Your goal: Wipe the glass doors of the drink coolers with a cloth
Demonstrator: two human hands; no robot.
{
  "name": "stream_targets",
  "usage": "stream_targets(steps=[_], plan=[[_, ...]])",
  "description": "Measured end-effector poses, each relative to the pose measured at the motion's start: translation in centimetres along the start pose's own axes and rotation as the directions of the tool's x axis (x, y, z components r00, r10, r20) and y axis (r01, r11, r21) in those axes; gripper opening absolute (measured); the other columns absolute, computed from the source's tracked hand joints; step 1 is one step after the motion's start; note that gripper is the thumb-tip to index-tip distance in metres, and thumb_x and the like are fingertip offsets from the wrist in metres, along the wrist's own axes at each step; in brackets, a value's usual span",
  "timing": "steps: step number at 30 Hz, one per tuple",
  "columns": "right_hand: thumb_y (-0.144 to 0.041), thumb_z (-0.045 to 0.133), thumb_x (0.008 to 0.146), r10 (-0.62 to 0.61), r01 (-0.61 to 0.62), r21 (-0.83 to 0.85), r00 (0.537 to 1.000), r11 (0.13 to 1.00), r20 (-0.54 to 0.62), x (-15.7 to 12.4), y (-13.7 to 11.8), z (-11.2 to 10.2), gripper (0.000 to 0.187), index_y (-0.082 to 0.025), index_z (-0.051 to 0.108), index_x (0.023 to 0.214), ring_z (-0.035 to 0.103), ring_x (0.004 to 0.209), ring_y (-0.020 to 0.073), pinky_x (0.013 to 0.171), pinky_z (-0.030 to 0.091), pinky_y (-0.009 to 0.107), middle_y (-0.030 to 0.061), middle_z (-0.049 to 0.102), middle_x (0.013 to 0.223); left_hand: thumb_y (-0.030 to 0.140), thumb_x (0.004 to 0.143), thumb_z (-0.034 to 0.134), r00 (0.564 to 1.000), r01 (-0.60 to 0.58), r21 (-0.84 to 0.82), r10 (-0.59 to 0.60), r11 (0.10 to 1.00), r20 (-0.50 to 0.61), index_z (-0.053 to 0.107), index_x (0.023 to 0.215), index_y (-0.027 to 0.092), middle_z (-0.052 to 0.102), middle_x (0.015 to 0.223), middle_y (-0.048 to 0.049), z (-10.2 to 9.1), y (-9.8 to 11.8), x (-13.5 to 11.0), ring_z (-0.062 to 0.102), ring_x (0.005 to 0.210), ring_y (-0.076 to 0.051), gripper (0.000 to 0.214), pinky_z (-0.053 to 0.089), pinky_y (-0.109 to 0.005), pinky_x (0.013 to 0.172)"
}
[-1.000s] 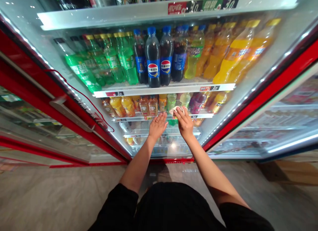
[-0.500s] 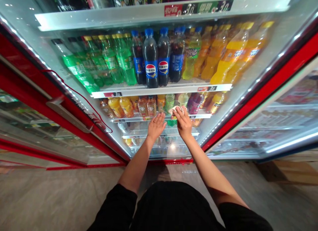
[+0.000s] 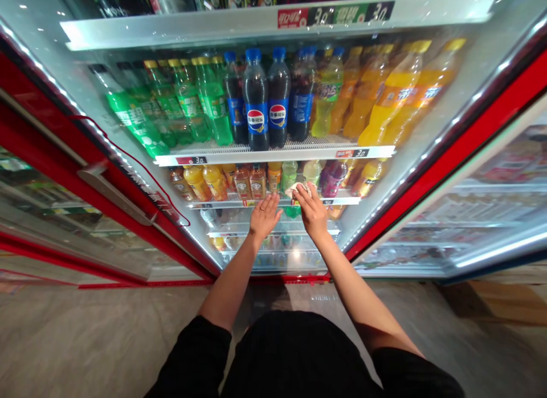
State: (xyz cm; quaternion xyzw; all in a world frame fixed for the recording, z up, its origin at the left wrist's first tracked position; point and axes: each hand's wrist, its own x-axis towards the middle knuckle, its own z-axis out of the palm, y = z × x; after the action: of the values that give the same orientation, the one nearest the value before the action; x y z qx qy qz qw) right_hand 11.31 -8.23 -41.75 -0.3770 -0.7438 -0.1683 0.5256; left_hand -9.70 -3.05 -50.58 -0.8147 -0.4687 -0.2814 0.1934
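My left hand [image 3: 264, 215] lies flat with fingers stretched out on the front edge of a lower fridge shelf [image 3: 239, 201]. Beside it, my right hand [image 3: 311, 210] is closed on a small white cloth [image 3: 297, 188] pressed against the same shelf edge. Behind the hands stand small bottles: orange juice [image 3: 213, 181], brown tea [image 3: 250, 182], pale green [image 3: 289, 174] and purple [image 3: 332, 177].
The shelf above carries green soda bottles [image 3: 205, 104], dark cola bottles [image 3: 267, 98] and orange soda bottles [image 3: 397, 96]. The red-framed fridge door [image 3: 106, 175] stands open to the left, with a red frame [image 3: 448, 158] at right. Further shelves [image 3: 273, 227] lie below.
Both hands have slid slightly left along the shelf edge, the cloth going with the right hand. The view shifted a little.
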Motion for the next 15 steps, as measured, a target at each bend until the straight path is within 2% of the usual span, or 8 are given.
stream_targets(steps=[3, 7, 9, 12, 15], plan=[[-0.01, 0.046, 0.11, -0.01, 0.012, -0.048, 0.999, 0.999, 0.03, 0.9, 0.5, -0.4, 0.056, -0.035, 0.054, 0.16, 0.045, 0.159, 0.0243, 0.129, 0.05, 0.049, 0.0005, 0.067, 0.154, 0.04, 0.111, 0.053, 1.0, 0.009, 0.0, -0.009, 1.0, 0.015, 0.012, 0.174, 0.019, 0.044, 0.169, -0.0149, -0.4, 0.0, 0.1, 0.045, 0.159, -0.026, 0.079, 0.03, -0.043, 0.136], [-0.006, 0.045, 0.109, -0.037, 0.028, -0.087, 0.994, 0.996, -0.103, 0.8, 1.4, -1.1, 0.062, -0.036, 0.05, 0.163, 0.043, 0.16, 0.0244, 0.128, 0.052, 0.051, 0.0013, 0.067, 0.154, 0.039, 0.109, 0.055, 1.0, 0.018, 0.023, -0.018, 1.0, 0.023, 0.016, 0.174, 0.018, 0.043, 0.168, -0.0158, -1.1, 0.1, 0.0, 0.043, 0.159, -0.028, 0.078, 0.03, -0.044, 0.136], [-0.006, 0.043, 0.109, -0.022, 0.013, -0.075, 0.993, 0.997, -0.119, 0.3, 1.6, -1.2, 0.062, -0.037, 0.05, 0.163, 0.042, 0.16, 0.0243, 0.128, 0.052, 0.052, 0.0011, 0.068, 0.154, 0.038, 0.108, 0.056, 1.0, 0.015, 0.051, -0.016, 0.999, 0.019, 0.021, 0.173, 0.017, 0.044, 0.168, -0.0161, -1.4, 0.4, -0.1, 0.044, 0.159, -0.028, 0.077, 0.03, -0.044, 0.136], [-0.008, 0.041, 0.11, 0.012, -0.014, -0.034, 0.999, 0.999, -0.045, -0.1, 1.9, -1.2, 0.06, -0.037, 0.052, 0.161, 0.042, 0.16, 0.0246, 0.128, 0.051, 0.055, 0.0007, 0.068, 0.154, 0.034, 0.107, 0.057, 0.995, -0.088, 0.073, 0.084, 0.993, 0.056, 0.026, 0.173, 0.021, 0.045, 0.17, -0.0105, -1.8, 1.3, 0.2, 0.042, 0.161, -0.024, 0.074, 0.027, -0.037, 0.137], [-0.01, 0.042, 0.111, -0.032, 0.032, 0.02, 0.999, 0.999, 0.031, 0.4, 2.6, -1.8, 0.057, -0.035, 0.053, 0.161, 0.041, 0.16, 0.0241, 0.13, 0.049, 0.054, 0.0005, 0.066, 0.155, 0.031, 0.106, 0.057, 0.973, -0.212, 0.068, 0.204, 0.975, 0.113, 0.027, 0.172, 0.027, 0.044, 0.171, -0.003, -2.0, 2.9, 1.0, 0.036, 0.163, -0.018, 0.073, 0.023, -0.029, 0.137]])
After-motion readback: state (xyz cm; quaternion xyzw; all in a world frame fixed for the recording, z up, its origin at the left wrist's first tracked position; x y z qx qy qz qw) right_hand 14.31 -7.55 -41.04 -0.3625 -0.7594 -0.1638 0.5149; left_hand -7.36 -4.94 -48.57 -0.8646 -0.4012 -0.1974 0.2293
